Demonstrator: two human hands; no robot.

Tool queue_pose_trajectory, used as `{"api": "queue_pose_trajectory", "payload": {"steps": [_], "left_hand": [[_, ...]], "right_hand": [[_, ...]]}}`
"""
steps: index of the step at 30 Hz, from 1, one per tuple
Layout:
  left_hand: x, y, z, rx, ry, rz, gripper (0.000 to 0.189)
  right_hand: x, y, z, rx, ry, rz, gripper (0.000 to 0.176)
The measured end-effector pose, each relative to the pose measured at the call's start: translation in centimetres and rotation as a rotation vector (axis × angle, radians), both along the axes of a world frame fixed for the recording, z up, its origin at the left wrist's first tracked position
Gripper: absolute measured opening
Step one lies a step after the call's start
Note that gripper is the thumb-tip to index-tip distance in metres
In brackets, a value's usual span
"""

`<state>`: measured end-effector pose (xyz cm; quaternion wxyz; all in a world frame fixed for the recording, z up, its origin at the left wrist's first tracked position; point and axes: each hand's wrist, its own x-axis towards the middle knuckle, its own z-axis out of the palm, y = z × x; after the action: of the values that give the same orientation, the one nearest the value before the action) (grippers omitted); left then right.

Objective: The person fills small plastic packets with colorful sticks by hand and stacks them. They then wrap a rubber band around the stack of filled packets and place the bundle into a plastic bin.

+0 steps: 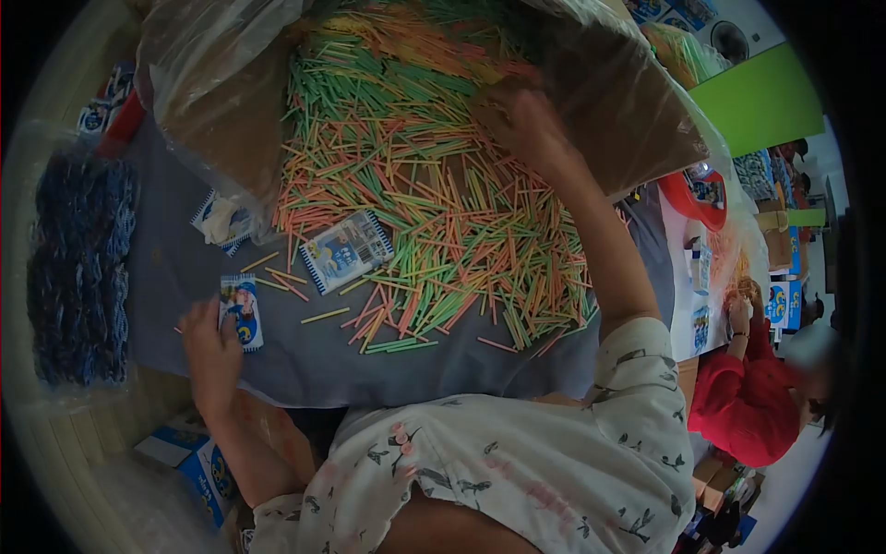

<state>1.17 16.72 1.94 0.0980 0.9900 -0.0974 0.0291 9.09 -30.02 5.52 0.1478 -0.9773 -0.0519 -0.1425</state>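
Touching the left edge of one flat, glossy packet [243,314], our left hand [212,349] has its fingers bent; we cannot tell whether it grips. The packet lies on the grey cloth surface [305,374], long axis pointing away from us. Farther, one larger packet [346,251] lies aslant beside thin, straight sticks [369,175], uncountably many, pointing every way. Among them our right hand [528,120] is blurred; its hold we cannot tell.

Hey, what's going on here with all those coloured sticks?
A person's right hand reaches into a heap of thin coloured sticks spilling from a plastic-lined box onto a dark cloth. The left hand touches a small packet left of the heap. Another packet lies at the heap's edge.
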Motion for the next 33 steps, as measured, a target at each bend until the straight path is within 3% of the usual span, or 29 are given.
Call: {"api": "queue_pose_trajectory", "payload": {"steps": [1, 3, 5, 7, 10, 13, 17, 19, 22, 26, 29, 31, 33], "left_hand": [[0.0, -0.5, -0.1, 0.007, -0.002, 0.004, 0.031], [-0.1, -5.9, 1.7, -0.081, -0.351, 0.006, 0.036], [-0.3, -10.2, 2.8, -0.260, -0.183, -0.307, 0.035], [0.0, -13.1, 0.7, -0.272, -0.029, -0.486, 0.029], [0.1, -14.4, -1.8, -0.127, -0.167, -0.548, 0.022], [-0.1, -14.4, -2.3, -0.151, -0.255, -0.555, 0.019], [0.3, -13.6, -3.5, -0.277, -0.336, -0.560, 0.019], [0.2, -13.9, -3.2, -0.298, -0.393, -0.550, 0.018], [-0.1, -15.0, -1.9, -0.226, -0.359, -0.463, 0.016], [-0.1, -15.3, -3.2, -0.103, -0.349, -0.480, 0.014], [0.8, -14.2, -3.3, -0.250, -0.397, -0.473, 0.010], [1.0, -13.4, -2.8, -0.475, -0.398, -0.448, 0.007], [0.9, -13.6, -2.9, -0.453, -0.398, -0.452, 0.006]], "right_hand": [[0.7, 0.6, -0.1, -0.137, -0.008, 0.069, 0.028], [3.1, 2.7, -1.4, -0.230, -0.020, -0.001, 0.027], [4.4, 4.6, -2.1, -0.328, -0.032, -0.044, 0.027], [5.5, 6.5, -2.1, -0.351, -0.073, -0.014, 0.028], [7.7, 6.9, -3.8, -0.538, -0.066, -0.105, 0.028], [8.5, 7.5, -3.4, -0.632, -0.012, -0.102, 0.025], [8.8, 7.2, -4.0, -0.561, -0.172, -0.125, 0.030], [8.7, 6.9, -3.4, -0.461, -0.053, -0.109, 0.043], [8.2, 7.4, -1.5, -0.286, 0.153, -0.124, 0.046], [8.3, 6.3, -2.5, -0.271, 0.127, -0.052, 0.041], [8.7, 5.8, -3.0, -0.337, -0.042, 0.037, 0.041], [7.9, 7.2, -1.0, -0.377, 0.250, -0.156, 0.044], [8.2, 6.9, -0.6, -0.365, 0.277, -0.167, 0.041]]}}
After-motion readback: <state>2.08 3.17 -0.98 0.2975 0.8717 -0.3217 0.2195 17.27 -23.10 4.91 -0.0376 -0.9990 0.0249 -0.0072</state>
